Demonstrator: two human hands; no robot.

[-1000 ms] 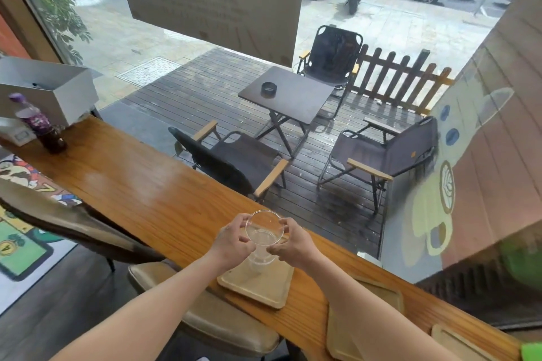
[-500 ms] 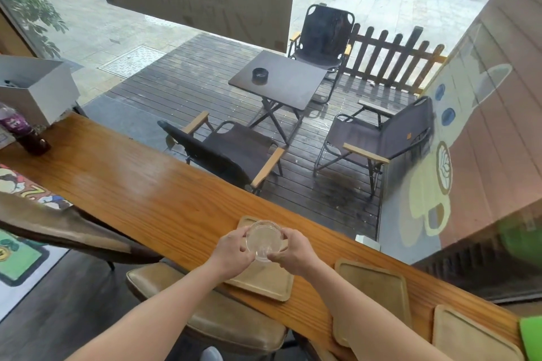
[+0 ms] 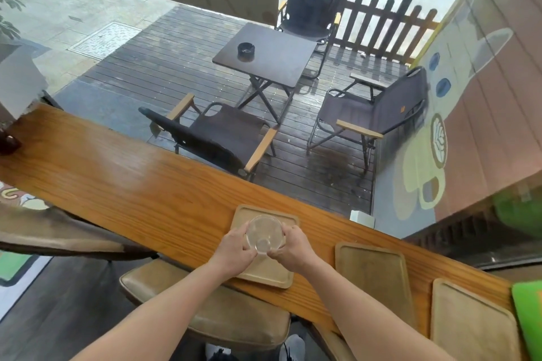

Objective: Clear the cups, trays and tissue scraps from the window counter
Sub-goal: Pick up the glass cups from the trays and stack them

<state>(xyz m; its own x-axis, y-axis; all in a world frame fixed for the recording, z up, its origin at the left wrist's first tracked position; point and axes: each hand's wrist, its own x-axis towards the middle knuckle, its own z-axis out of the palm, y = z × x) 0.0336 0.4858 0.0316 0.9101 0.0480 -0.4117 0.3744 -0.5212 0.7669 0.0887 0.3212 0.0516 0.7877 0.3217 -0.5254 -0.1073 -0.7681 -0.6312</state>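
Observation:
A clear plastic cup (image 3: 264, 234) stands on a pale wooden tray (image 3: 265, 246) on the wooden window counter (image 3: 123, 182). My left hand (image 3: 234, 249) grips the cup's left side and my right hand (image 3: 290, 247) grips its right side, both low on the cup. I look straight down into the empty cup. Two more wooden trays lie to the right: one (image 3: 374, 275) beside the first, another (image 3: 472, 322) near the counter's right end. I see no tissue scraps.
A tan padded stool (image 3: 211, 311) stands under the counter below my arms. A green object (image 3: 528, 313) lies at the far right edge. A dark bottle base (image 3: 8, 143) and a white box (image 3: 17, 79) sit at the counter's left end. The window glass runs behind the counter.
The view has tilted further down and the cup has come down from a raised position onto the tray, both hands still around it.

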